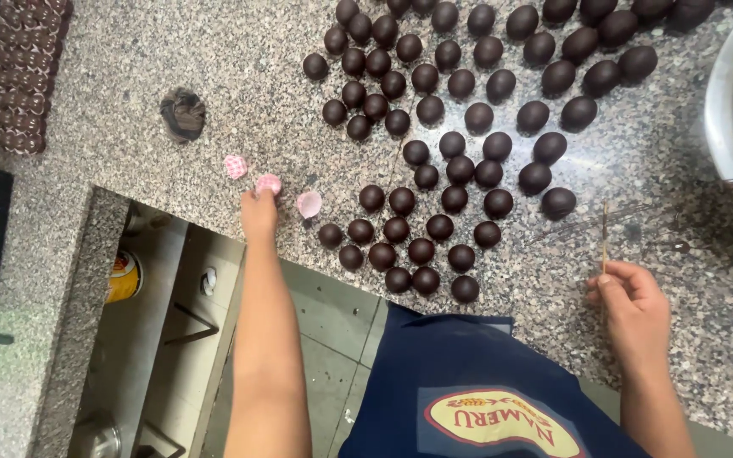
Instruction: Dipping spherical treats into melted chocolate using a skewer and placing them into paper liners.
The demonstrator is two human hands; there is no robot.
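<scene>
1. Speckled granite counter [214,76] carries many glossy, dark round chocolate balls [434,161], crowded between the two hands.
2. Left hand [259,210] pinches a pink paper cup [268,182]; two more pink cups [308,203] lie just beside it.
3. Right hand [634,305] is closed around a thin wooden stick [604,237], clear of the chocolates.
4. Metal bowl [723,110] sits at the counter's right edge; a crumpled dark wrapper [183,113] lies apart.
</scene>
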